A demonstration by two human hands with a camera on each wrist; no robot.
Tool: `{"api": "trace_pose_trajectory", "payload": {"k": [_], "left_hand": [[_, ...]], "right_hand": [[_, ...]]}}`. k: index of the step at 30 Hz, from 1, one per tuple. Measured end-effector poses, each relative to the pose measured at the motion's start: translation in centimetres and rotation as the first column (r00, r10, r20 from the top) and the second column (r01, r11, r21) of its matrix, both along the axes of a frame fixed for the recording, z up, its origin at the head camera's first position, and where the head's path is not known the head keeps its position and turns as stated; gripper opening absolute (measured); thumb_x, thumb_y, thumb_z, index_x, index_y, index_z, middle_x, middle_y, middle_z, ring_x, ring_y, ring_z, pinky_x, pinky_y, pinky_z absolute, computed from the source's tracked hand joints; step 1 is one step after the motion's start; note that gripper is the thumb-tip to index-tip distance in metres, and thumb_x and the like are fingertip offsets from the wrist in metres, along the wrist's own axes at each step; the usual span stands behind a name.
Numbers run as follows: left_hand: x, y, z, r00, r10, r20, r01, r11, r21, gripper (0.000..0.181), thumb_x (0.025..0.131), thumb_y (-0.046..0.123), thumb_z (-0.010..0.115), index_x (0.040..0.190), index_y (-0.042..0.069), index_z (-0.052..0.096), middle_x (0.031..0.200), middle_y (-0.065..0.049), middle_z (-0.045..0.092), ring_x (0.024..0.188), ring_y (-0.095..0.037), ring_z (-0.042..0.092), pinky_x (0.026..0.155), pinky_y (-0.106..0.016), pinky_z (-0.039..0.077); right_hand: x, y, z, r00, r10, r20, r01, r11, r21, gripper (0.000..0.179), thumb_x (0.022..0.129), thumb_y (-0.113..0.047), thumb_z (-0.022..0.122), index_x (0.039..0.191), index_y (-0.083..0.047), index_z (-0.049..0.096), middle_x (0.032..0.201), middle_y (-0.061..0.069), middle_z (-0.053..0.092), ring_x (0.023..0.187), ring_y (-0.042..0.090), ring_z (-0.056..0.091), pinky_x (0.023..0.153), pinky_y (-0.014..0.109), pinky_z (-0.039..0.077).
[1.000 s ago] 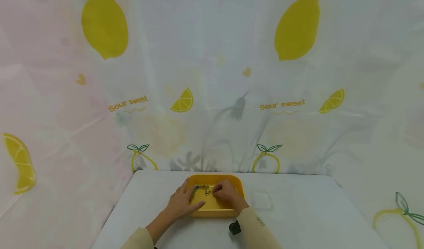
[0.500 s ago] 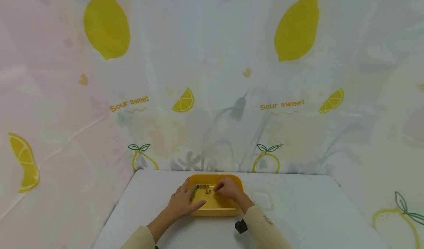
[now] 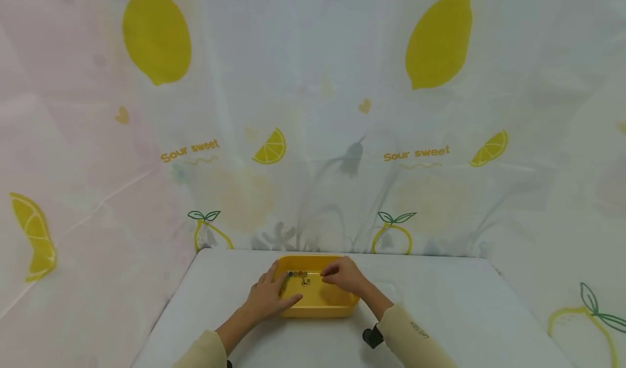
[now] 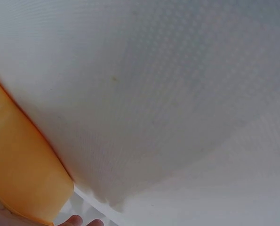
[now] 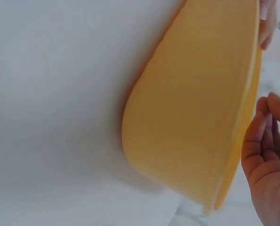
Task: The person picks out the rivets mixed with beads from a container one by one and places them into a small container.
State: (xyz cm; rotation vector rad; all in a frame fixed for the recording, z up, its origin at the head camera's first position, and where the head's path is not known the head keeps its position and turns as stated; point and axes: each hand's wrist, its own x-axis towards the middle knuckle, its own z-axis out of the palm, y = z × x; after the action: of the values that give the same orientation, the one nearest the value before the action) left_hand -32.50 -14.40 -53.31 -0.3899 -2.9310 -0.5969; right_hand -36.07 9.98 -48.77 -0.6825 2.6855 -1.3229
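Note:
A yellow tray point(image 3: 318, 311) sits on the white table in the head view. My left hand point(image 3: 264, 297) rests over its left side, fingers extended along the rim and thumb spread over the front edge. Along the tray's back left runs a curved row of small coloured beads point(image 3: 299, 274), partly hidden by the left hand. Beside them lies a small metallic trinket point(image 3: 306, 282). My right hand point(image 3: 344, 275) hovers over the tray's right side with fingers curled. In the right wrist view, the thumb of my right hand point(image 5: 267, 150) meets the forefinger, and nothing shows between their tips.
Just right of the tray, a faint clear square-shaped thing point(image 3: 388, 287) lies on the white table point(image 3: 450, 308). A lemon-print curtain point(image 3: 313, 112) stands behind the table and along both sides. A dark wrist device point(image 3: 373, 336) hangs beside the right sleeve.
My right hand has drawn back to the right and slightly up, away from the metallic trinket. The left hand stays on the tray's left side. The beads look unmoved.

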Motion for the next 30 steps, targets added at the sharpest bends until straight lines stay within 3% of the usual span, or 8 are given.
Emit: {"api": "trace_pose_trajectory", "payload": {"k": [3,7,18,30], "left_hand": [[0.0,-0.1,0.0,1.0,0.0,0.009,0.0,1.0,0.007,0.087,0.075,0.076,0.046,0.135,0.014,0.047,0.153,-0.013,0.019,0.127,-0.042,0.037,0.092,-0.061,0.036],[0.0,-0.1,-0.2,1.0,-0.011,0.02,0.01,1.0,0.026,0.086,0.075,0.076,0.046,0.135,0.014,0.047,0.153,-0.013,0.018,0.127,-0.043,0.036,0.092,-0.062,0.035],[-0.1,-0.2,-0.4,1.0,-0.011,-0.008,0.011,1.0,0.02,0.087,0.074,0.077,0.045,0.135,0.015,0.047,0.152,-0.013,0.019,0.126,-0.042,0.038,0.09,-0.061,0.038],[-0.1,-0.3,-0.1,1.0,-0.014,-0.007,0.015,1.0,0.013,0.086,0.075,0.076,0.046,0.134,0.014,0.047,0.152,-0.014,0.019,0.126,-0.042,0.038,0.091,-0.06,0.037]], "right_hand": [[0.1,0.4,0.7,1.0,0.002,0.014,-0.001,0.999,-0.047,0.009,0.08,-0.01,0.069,0.088,-0.008,0.073,0.087,0.006,0.071,0.076,0.009,0.064,0.069,0.025,0.053],[0.3,1.0,1.4,0.994,0.026,0.102,-0.013,0.992,-0.125,0.011,0.081,-0.013,0.069,0.09,-0.008,0.073,0.091,0.007,0.07,0.079,0.012,0.064,0.073,0.029,0.053],[0.1,3.7,2.2,0.984,-0.001,0.179,0.027,0.99,-0.141,0.023,0.082,-0.022,0.069,0.098,-0.005,0.07,0.093,0.005,0.069,0.089,0.033,0.063,0.075,0.037,0.053],[0.2,6.0,3.8,0.973,-0.035,0.228,0.066,0.99,-0.129,0.025,0.081,-0.026,0.07,0.098,-0.008,0.071,0.099,0.014,0.069,0.085,0.023,0.066,0.074,0.035,0.054]]}}
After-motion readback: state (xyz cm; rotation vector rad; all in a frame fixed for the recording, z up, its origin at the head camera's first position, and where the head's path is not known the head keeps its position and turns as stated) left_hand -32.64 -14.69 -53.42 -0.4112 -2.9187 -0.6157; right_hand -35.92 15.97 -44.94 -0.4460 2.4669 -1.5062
